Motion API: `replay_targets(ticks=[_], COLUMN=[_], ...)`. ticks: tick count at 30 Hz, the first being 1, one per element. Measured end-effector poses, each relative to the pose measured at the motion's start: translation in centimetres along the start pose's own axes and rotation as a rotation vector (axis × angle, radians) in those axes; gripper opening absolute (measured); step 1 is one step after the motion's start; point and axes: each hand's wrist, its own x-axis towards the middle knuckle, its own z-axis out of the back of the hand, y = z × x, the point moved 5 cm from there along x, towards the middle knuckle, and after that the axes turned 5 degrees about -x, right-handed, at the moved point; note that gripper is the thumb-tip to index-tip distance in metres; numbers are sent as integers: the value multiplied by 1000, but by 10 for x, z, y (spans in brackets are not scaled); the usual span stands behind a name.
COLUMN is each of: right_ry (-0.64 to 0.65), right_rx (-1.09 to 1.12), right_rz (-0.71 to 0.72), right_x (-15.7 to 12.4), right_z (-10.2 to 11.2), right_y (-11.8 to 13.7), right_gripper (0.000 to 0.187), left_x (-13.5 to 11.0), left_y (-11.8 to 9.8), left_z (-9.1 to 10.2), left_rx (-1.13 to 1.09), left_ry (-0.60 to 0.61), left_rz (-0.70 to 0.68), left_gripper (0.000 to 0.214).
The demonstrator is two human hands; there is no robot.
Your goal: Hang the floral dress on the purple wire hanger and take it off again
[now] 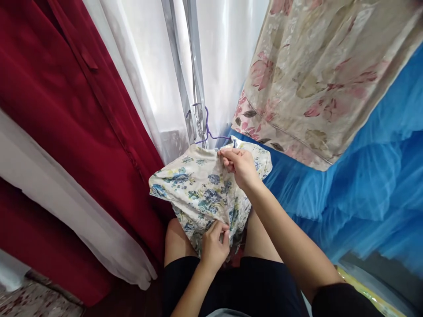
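Note:
A white blouse (194,180) with blue and yellow flowers hangs on a thin purple hanger (209,127) in front of me. Near its neckline, my right hand (241,165) is closed, pinching the fabric along the front between thumb and fingers. Lower down the same front edge, my left hand (214,244) pinches the blouse with thumb and forefinger. The lower part of the blouse hangs between my knees. Whether buttons lie under my fingertips cannot be made out.
Red curtains (72,110) and a sheer white curtain (142,66) hang at the left. Behind the hanger stand grey metal bars (180,57). A beige floral cloth (317,83) hangs at the upper right, over ruffled blue tulle (370,189).

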Motion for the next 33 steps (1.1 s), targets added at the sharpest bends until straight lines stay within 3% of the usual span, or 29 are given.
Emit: replay_targets(ticks=[3,5,7,10,12,14,18,21,24,26,28,30,33], right_ry=[-5,15,28,40,55,68,19,-10,18,30,49,80,58], right_rx=[-41,-78,-130,-199,-217,-226,-334,-416,-377,-340,-315,-270,-155], right_rz=[36,47,70,113,136,161,218,165,74,40,10,-27,-105], right_x=[-4,-10,-18,-29,-35,-37,-30,-22,-27,-36,-48,-59,-73], right_z=[2,2,1,-2,-3,-3,5,10,11,11,8,3,3], right_y=[0,-2,-3,-1,-1,-3,-17,-39,-58,-63,-64,-65,-72], right_gripper=[19,18,19,21,23,24,24,25,26,25,25,26,28], left_x=[11,30,56,102,132,152,162,160,160,157,146,128,94], left_y=[5,-5,-29,-74,-102,-122,-148,-157,-136,-100,-53,-3,56], left_z=[15,34,60,100,113,115,116,138,187,219,238,237,197], left_rx=[26,11,-17,5,86,205,369,342,228,130,-16,-248,-576], left_ry=[61,49,-56,-242,-244,-174,-176,-352,-643,-815,-936,-1025,-1055], left_rz=[-46,-109,-202,-353,-456,-554,-690,-674,-542,-414,-268,-118,146], left_gripper=[13,12,13,32,33,19,16,17,23,27,31,35,46])
